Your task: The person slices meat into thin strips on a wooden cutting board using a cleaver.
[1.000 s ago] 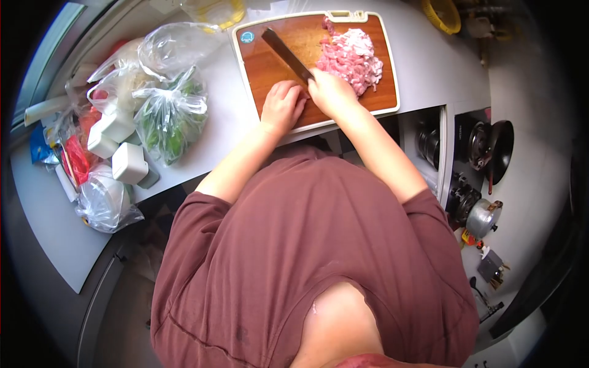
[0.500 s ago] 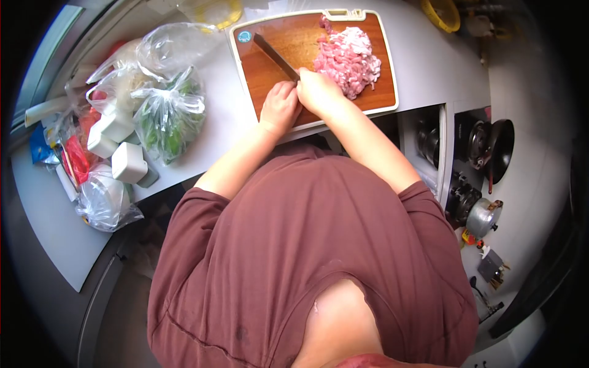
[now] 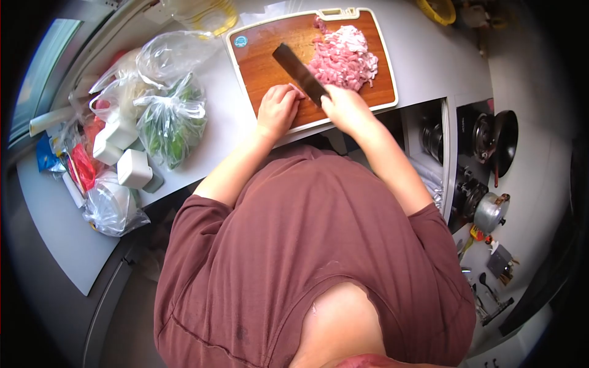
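A cleaver (image 3: 299,72) is in the grip of my right hand (image 3: 345,109), its broad dark blade tilted up and left over the wooden cutting board (image 3: 261,67). My left hand (image 3: 277,110) rests on the front of the board with its fingers curled, pressing down a small piece of meat (image 3: 296,91) that shows partly at the fingertips. Most of that piece is hidden under the hand. Just beyond the blade, a heap of chopped pink and white meat (image 3: 346,58) covers the board's right part.
Left of the board, a clear plastic bag of green vegetables (image 3: 173,119) lies beside white containers (image 3: 134,168) and more bags. An oil container (image 3: 215,15) stands behind. To the right are a black wok (image 3: 505,144), a metal pot (image 3: 491,211) and a yellow basket (image 3: 437,9).
My right hand has moved right with the cleaver, away from my left hand, and the blade's flat side now shows more. A bit of meat has come into view at my left fingertips.
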Available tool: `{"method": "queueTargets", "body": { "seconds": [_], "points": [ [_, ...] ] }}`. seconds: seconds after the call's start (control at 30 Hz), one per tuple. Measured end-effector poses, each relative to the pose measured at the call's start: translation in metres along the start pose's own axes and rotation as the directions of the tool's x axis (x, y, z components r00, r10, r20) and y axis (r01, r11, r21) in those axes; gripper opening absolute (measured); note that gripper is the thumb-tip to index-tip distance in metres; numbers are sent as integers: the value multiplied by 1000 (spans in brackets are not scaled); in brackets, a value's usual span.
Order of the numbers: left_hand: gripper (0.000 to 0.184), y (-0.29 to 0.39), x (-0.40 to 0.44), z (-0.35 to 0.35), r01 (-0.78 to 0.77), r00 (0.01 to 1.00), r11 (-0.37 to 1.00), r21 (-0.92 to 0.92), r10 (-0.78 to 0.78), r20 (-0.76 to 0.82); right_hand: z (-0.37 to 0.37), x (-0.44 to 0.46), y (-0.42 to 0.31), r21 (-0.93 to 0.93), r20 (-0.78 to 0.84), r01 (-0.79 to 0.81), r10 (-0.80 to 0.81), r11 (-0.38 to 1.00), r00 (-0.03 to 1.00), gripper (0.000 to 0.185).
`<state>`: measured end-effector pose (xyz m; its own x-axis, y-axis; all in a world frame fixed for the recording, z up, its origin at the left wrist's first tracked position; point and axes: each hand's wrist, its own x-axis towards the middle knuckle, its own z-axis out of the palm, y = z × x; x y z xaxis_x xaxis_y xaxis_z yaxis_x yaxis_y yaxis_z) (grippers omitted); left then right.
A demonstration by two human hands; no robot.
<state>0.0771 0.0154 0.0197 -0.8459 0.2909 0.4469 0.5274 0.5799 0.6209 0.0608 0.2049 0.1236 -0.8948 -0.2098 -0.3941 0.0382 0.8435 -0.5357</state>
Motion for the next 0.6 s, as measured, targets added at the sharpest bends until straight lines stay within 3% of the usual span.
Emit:
{"method": "queueTargets", "body": {
  "seconds": [0.07,0.23,0.33,0.43,0.53,0.6],
  "points": [
    [21,-3,0,5,7,1000,1000,8,-7,3,10,-11,-3,-77,-40,33,-36,996,999,21],
    [22,-6,1,7,-8,1000,1000,30,8,-25,27,-8,-7,-172,13,-67,70,983,997,19],
    [23,-7,0,10,-8,1000,998,55,9,-20,46,33,-15,-184,-48,7,-16,983,999,19],
    [23,-5,0,5,41,999,999,18,-41,-5,43,54,-17,-123,-97,58,-70,991,993,22],
    [22,-1,2,-1,61,997,998,-24,-63,-51,22,32,-14,-21,-21,-23,22,1000,1000,22],
    [22,-1,-1,-3,47,999,999,-8,-47,-25,13,9,-14,-63,-22,10,-12,998,1000,22]
  ]
}}
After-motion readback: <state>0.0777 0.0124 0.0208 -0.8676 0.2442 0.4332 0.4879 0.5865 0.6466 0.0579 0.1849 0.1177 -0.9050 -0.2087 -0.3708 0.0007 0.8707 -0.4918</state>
